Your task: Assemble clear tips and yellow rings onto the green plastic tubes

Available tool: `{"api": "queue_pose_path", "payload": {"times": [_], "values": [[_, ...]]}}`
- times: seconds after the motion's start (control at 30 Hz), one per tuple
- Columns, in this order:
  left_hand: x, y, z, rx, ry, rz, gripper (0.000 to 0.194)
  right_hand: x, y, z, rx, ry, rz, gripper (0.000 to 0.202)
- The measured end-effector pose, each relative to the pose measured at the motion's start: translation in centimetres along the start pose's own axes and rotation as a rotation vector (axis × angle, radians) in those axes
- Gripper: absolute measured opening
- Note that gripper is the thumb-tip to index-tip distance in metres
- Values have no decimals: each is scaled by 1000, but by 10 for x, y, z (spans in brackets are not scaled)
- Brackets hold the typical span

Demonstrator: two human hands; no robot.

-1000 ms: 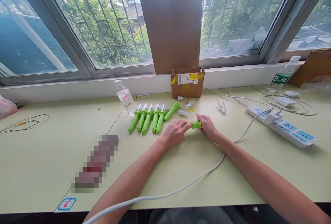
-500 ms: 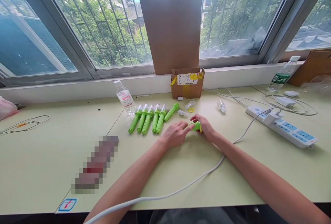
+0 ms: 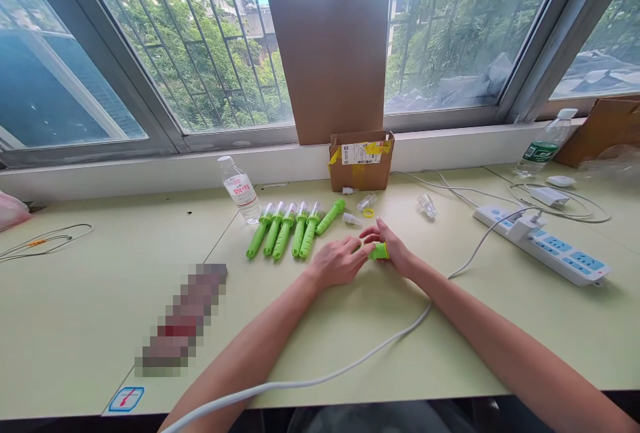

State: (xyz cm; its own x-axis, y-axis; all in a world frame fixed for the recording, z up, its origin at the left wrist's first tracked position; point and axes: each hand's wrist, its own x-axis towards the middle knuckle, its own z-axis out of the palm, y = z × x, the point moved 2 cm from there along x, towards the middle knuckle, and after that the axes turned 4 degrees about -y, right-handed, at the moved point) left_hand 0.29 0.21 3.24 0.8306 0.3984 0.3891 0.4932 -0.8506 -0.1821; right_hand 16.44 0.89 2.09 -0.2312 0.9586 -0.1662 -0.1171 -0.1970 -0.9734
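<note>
Left hand (image 3: 340,261), fingers bent and nearly closed, holds one end of a green tube (image 3: 377,252) just below and right of the frame's centre; the right hand (image 3: 396,250) curls loosely at the other end, its grip impossible to tell. Bright and ribbed, the tube points sideways, with a yellow rim (image 3: 387,251) at its right. Fingers hide its left end; the right thumb is hard to make out
</note>
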Motion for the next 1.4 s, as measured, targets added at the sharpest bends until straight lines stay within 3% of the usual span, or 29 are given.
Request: {"api": "queue_pose_path", "payload": {"times": [0.33,0.63,0.8,1.07,1.4], "values": [[1,6,-5,-1,19,4,33,-2,1,5,227,-103,-48,56],[-2,7,-6,-98,-26,-70,31,-4,2,10,142,-135,-118,64],[-2,9,-4,-321,-67,-138,31,-3,5,8,151,-172,-209,60],[4,5,-4,-920,-76,-321,28,-6,4,13,91,-222,-264,53],[5,5,0,-957,5,-352,26,-2,1,5,295,-190,-113,53]]}}
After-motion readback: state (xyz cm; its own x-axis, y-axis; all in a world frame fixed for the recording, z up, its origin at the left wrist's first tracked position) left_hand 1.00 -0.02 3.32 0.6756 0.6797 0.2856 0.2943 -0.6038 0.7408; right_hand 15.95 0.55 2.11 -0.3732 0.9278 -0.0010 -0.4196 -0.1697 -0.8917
